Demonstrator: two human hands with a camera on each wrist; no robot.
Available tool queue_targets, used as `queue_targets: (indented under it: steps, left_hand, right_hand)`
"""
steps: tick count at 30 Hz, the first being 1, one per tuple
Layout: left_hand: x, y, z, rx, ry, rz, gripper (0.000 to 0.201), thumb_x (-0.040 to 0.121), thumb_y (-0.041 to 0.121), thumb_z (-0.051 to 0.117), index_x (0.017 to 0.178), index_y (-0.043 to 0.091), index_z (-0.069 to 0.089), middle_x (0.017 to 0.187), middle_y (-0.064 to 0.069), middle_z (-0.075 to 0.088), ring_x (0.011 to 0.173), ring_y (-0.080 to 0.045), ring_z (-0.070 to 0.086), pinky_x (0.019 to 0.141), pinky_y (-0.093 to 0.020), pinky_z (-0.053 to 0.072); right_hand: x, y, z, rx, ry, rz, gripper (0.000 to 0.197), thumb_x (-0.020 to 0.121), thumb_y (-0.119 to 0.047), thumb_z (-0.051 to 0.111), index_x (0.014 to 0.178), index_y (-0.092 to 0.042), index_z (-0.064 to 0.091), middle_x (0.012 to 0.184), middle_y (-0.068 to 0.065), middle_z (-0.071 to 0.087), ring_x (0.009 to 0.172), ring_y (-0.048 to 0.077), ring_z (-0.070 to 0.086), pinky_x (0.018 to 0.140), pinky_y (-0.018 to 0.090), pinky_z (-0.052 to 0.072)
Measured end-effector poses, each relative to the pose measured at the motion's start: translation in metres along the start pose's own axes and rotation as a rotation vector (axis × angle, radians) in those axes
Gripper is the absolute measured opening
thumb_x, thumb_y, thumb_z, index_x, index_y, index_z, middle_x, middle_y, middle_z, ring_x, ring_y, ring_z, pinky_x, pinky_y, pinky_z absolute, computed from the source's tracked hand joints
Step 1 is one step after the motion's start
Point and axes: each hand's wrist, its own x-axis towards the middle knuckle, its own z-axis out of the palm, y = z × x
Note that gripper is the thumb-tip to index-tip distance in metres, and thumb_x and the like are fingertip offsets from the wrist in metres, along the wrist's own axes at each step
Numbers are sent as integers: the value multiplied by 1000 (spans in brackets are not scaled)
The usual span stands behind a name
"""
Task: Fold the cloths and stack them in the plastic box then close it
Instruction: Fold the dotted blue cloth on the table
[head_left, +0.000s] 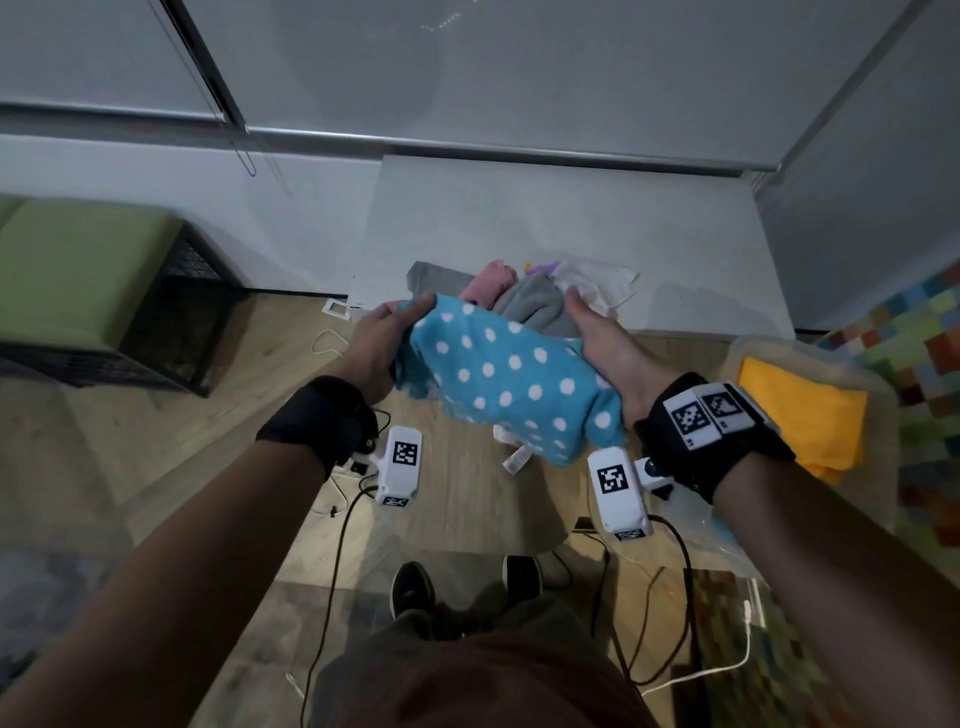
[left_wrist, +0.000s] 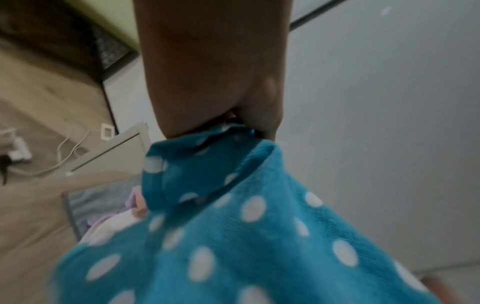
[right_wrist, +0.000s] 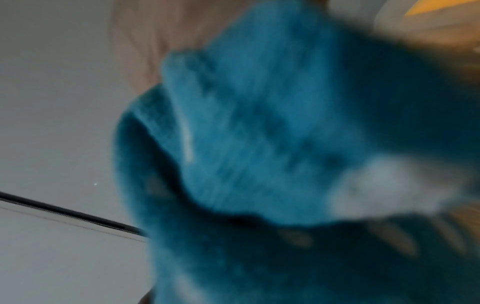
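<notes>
Both hands hold a blue white-dotted cloth (head_left: 506, 382) in the air above a wooden table (head_left: 462, 499). The left hand (head_left: 379, 345) pinches its 9 o'clock edge; the right hand (head_left: 605, 345) grips its 3 o'clock edge. A plastic box (head_left: 878, 415) holding a folded yellow cloth (head_left: 802, 415) sits at 3 o'clock, and a pile of unfolded cloths (head_left: 524, 293) lies at 12 o'clock.

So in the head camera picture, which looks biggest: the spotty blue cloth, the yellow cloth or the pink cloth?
1. Spotty blue cloth, held up by the left hand and right hand, so nearness to the camera may flatter it.
2. Yellow cloth, in the plastic box.
3. Pink cloth, partly hidden in the pile.
</notes>
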Motion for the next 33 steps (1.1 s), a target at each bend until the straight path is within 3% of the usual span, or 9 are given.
queue_targets:
  steps: [5, 8, 10, 13, 16, 19, 25, 29, 33]
  left_hand:
    - [3, 1, 3, 136, 72, 128, 34, 75, 37, 82, 90, 15, 60, 85, -11, 71, 76, -23, 66, 67, -32, 55]
    - [7, -4, 6, 246, 189, 184, 51, 75, 56, 76, 101, 15, 62, 90, -7, 71, 76, -19, 66, 66, -29, 54]
    - [7, -8, 7, 341, 220, 157, 79, 71, 79, 61, 114, 12, 59, 106, -4, 69, 90, -16, 67, 81, -33, 54]
    - [3, -20, 2, 264, 58, -109, 115, 61, 97, 41, 140, 13, 43, 136, -6, 55, 120, -24, 55, 99, -43, 44]
    - [-13, -32, 1, -22, -269, -419, 128, 55, 102, 31, 140, 8, 46, 136, -18, 56, 125, -35, 54, 107, -48, 40]
    - [-25, -40, 7, -214, -471, -515, 129, 59, 102, 22, 142, 6, 46, 141, -18, 52, 128, -36, 51, 105, -49, 40]
    - [-29, -34, 8, -303, -470, -493, 108, 75, 89, 37, 141, 4, 45, 140, -20, 53, 128, -38, 52, 104, -48, 43]
    - [-12, -34, -15, -430, -383, -463, 121, 63, 95, 43, 146, 8, 39, 145, -8, 45, 132, -28, 45, 109, -47, 40]
    - [-11, -39, -20, -246, -351, -570, 114, 48, 95, 53, 121, 7, 61, 117, -15, 60, 103, -29, 58, 96, -38, 45]
  right_hand:
    - [-11, -1, 2, -226, -319, 134, 52, 68, -34, 85, 110, -8, 69, 116, 16, 67, 94, 27, 67, 95, 42, 50]
    - [-5, 1, 11, -123, -283, 86, 45, 85, -29, 69, 123, -5, 64, 129, 19, 60, 106, 32, 61, 108, 50, 41]
    - [-5, 1, 18, -5, -279, 26, 41, 93, -31, 59, 125, -6, 62, 124, 18, 63, 107, 31, 62, 109, 48, 42]
    - [-3, 1, 21, 101, -246, -15, 42, 101, -37, 46, 126, -7, 61, 119, 16, 67, 106, 28, 65, 103, 43, 47]
    - [4, 2, 19, 195, -207, -43, 55, 101, -47, 42, 138, -7, 54, 128, 16, 63, 119, 30, 59, 109, 44, 41]
    - [8, 4, 17, 277, -171, -49, 63, 100, -56, 36, 138, -9, 55, 128, 15, 63, 121, 30, 58, 111, 45, 39]
    - [12, 4, 16, 224, -113, -68, 57, 97, -51, 49, 134, -9, 59, 129, 16, 64, 119, 32, 61, 104, 47, 46]
    - [14, 5, 7, 237, -55, -47, 41, 98, -36, 48, 119, -7, 66, 110, 15, 71, 95, 29, 70, 90, 39, 54]
    - [17, 9, 2, 304, -47, -69, 42, 98, -36, 46, 120, -5, 65, 110, 15, 68, 96, 29, 67, 94, 38, 51]
